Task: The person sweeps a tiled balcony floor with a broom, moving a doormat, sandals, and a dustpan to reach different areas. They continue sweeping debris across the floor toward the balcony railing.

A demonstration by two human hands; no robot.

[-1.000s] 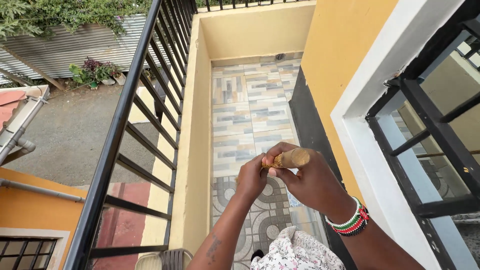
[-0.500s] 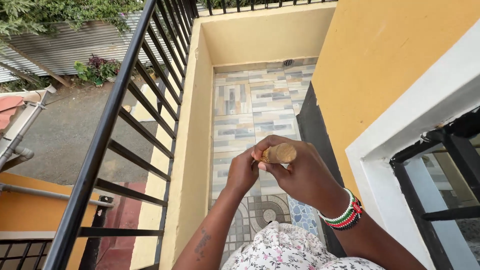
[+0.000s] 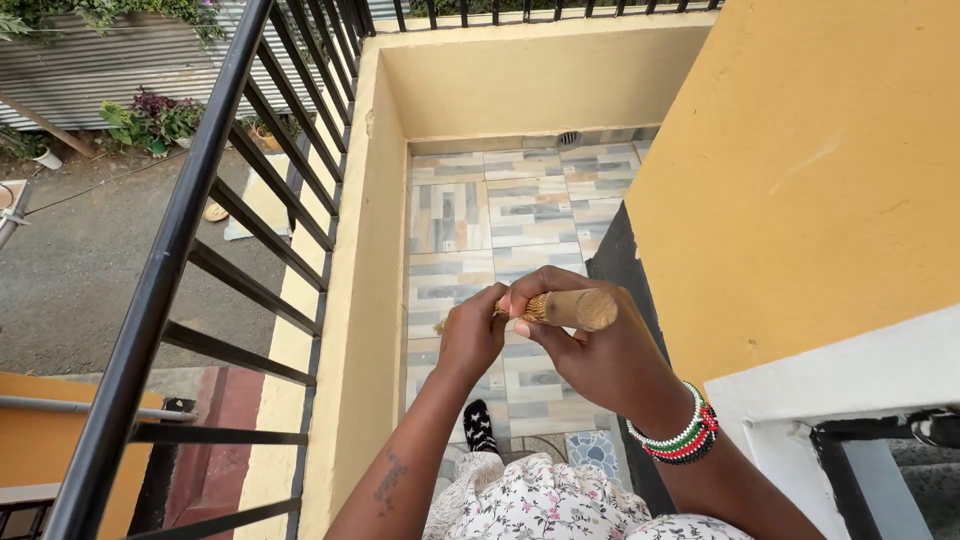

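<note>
railing [image 3: 190, 200] left | yellow wall [image 3: 800, 180] right | tiled floor [image 3: 480, 210] open ahead

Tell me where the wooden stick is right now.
In the head view, the wooden stick sits centre frame, gripped by the right hand, with the left hand pinching its left end, above the tiled balcony floor.

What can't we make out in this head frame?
- Wooden handle: its lower length is hidden behind the right hand and left hand.
- What the left hand's fingertips pinch at the threaded end: too small to tell.
- Window frame: cut off by the right and bottom edges.
- Foot in a dark sock: partly hidden by the floral dress.
</note>
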